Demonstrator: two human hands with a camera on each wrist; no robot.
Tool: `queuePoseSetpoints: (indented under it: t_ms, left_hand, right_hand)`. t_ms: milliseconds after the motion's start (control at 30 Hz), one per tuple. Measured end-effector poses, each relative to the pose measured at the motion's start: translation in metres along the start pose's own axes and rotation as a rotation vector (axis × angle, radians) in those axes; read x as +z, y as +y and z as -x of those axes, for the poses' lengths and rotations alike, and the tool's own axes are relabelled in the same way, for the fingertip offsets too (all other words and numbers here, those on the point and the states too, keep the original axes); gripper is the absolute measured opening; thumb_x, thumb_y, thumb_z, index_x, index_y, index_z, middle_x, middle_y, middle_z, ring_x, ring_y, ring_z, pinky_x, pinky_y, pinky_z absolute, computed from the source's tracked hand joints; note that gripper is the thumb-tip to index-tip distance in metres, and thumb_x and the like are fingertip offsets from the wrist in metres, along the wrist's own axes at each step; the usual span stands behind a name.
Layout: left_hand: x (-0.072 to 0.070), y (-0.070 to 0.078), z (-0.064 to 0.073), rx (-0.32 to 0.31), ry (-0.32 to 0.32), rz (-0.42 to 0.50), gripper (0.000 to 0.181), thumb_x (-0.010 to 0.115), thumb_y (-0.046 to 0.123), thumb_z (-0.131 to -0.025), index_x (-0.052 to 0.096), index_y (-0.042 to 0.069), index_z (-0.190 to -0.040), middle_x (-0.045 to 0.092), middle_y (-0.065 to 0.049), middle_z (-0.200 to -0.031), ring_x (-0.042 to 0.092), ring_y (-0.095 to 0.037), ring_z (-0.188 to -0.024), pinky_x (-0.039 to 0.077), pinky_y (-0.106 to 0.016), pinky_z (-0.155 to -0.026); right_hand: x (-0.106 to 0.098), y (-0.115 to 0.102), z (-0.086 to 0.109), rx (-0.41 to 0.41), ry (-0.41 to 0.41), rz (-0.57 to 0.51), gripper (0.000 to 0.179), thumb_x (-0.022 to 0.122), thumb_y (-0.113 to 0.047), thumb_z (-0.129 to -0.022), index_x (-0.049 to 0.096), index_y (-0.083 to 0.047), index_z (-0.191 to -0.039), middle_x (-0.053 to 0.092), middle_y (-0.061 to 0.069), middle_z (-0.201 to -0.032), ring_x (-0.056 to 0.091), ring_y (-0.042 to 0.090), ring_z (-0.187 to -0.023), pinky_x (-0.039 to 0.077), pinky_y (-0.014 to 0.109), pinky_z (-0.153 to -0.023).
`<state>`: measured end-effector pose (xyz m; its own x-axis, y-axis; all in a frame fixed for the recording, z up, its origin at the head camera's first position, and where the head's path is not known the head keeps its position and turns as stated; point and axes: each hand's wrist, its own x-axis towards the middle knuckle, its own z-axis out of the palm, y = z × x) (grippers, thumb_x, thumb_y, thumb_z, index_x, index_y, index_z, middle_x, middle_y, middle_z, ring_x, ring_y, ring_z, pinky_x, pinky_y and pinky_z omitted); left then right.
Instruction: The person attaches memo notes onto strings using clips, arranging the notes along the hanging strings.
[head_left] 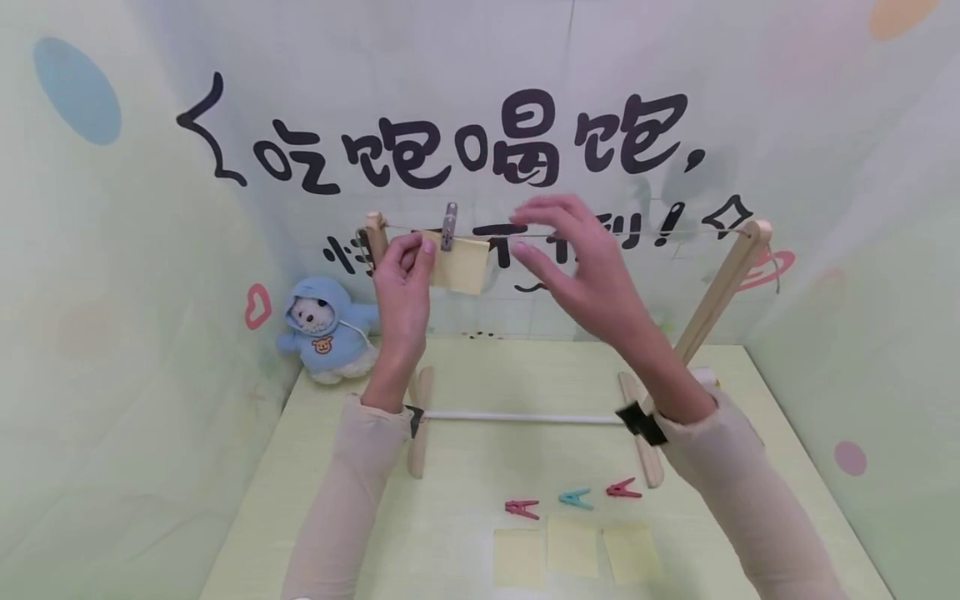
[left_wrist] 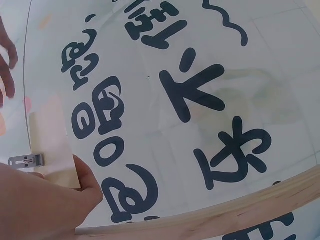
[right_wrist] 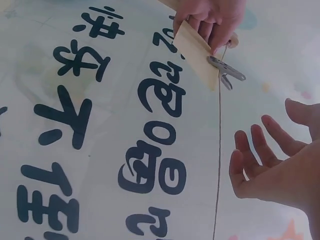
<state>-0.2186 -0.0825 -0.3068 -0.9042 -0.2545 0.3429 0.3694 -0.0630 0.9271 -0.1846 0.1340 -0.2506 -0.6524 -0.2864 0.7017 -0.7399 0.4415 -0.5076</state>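
A yellow paper note [head_left: 462,268] hangs at a string [right_wrist: 218,150] stretched between two wooden posts. A grey metal clip [head_left: 448,227] grips the note's top edge at the string, its handles pointing up. My left hand [head_left: 405,287] pinches the note's left side between thumb and fingers, near the left post. To the right of the note my right hand [head_left: 588,262] is raised by the string, thumb and fingers spread apart. In the right wrist view nothing lies between those fingers.
Two pink clothespins [head_left: 522,508] [head_left: 624,489] and a teal clothespin [head_left: 576,498] lie on the table [head_left: 360,533] before three yellow notes [head_left: 572,547]. A white rod [head_left: 517,417] joins the wooden feet. A blue-hooded plush toy [head_left: 330,333] sits back left, beside the left wooden post [head_left: 377,237].
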Motion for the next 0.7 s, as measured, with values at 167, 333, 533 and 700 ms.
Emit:
queuePoseSetpoints:
  t_ms: [167, 333, 533, 700]
  left_hand:
    - [-0.002, -0.004, 0.001, -0.009, -0.032, 0.014, 0.032, 0.054, 0.011, -0.116, 0.059, -0.009, -0.14, 0.067, -0.019, -0.133, 0.063, -0.015, -0.12, 0.05, -0.031, -0.109]
    - [-0.009, -0.013, 0.005, -0.031, -0.081, -0.043, 0.037, 0.049, 0.016, -0.118, 0.056, -0.008, -0.145, 0.061, -0.019, -0.141, 0.063, -0.024, -0.124, 0.049, -0.039, -0.116]
    - [-0.023, -0.036, 0.021, -0.061, -0.217, -0.052, 0.037, 0.042, 0.016, -0.12, 0.049, -0.005, -0.149, 0.066, -0.023, -0.138, 0.069, -0.036, -0.125, 0.054, -0.045, -0.112]
    - [-0.036, -0.063, 0.052, -0.085, -0.326, -0.129, 0.043, 0.042, 0.021, -0.121, 0.041, 0.0, -0.158, 0.066, -0.023, -0.148, 0.07, -0.041, -0.129, 0.055, -0.049, -0.111]
  right_hand:
    - [-0.017, 0.009, 0.061, 0.024, -0.031, 0.005, 0.034, 0.076, 0.005, -0.098, 0.073, 0.002, -0.131, 0.069, 0.018, -0.138, 0.06, 0.032, -0.135, 0.042, 0.025, -0.116]
    - [-0.024, 0.025, 0.112, 0.096, -0.068, 0.029, 0.037, 0.075, 0.009, -0.095, 0.074, -0.003, -0.13, 0.07, 0.013, -0.137, 0.06, 0.026, -0.133, 0.042, 0.016, -0.109]
    - [-0.017, 0.044, 0.155, 0.132, -0.127, 0.024, 0.035, 0.076, 0.01, -0.095, 0.074, -0.004, -0.127, 0.07, 0.011, -0.133, 0.061, 0.019, -0.131, 0.039, 0.01, -0.113]
    - [-0.007, 0.059, 0.185, 0.183, -0.176, 0.042, 0.033, 0.076, 0.006, -0.097, 0.074, -0.009, -0.126, 0.071, 0.009, -0.132, 0.062, 0.022, -0.128, 0.04, 0.008, -0.109]
